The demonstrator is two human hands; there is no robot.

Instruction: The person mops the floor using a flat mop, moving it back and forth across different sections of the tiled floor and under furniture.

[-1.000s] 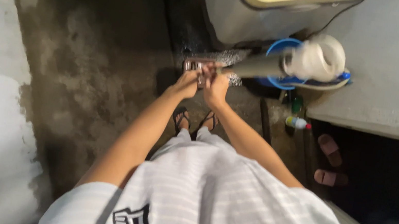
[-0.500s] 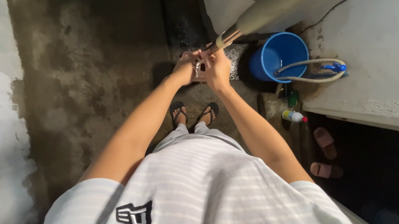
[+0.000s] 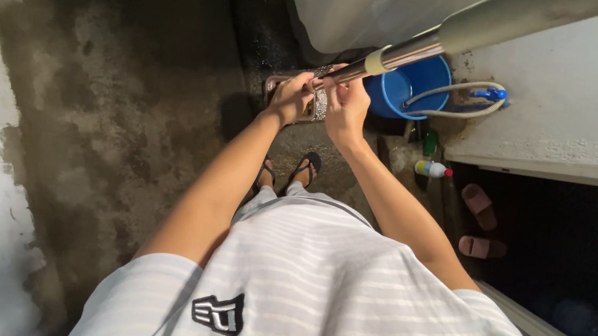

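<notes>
Both hands close together: left hand (image 3: 292,97) and right hand (image 3: 347,104) closed round lower end of metal pole (image 3: 409,49), which slants up-right above blue bucket (image 3: 403,89).

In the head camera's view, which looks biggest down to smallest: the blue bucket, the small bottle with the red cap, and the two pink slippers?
1. Blue bucket, partly hidden by the pole.
2. Pink slippers; the two look alike, so I won't rank them against each other.
3. Small bottle with the red cap.

The grey pole (image 3: 491,19) runs out past the top edge. Both hands (image 3: 320,101) cover its lower end. The blue bucket (image 3: 403,89) sits half hidden behind the pole.
</notes>
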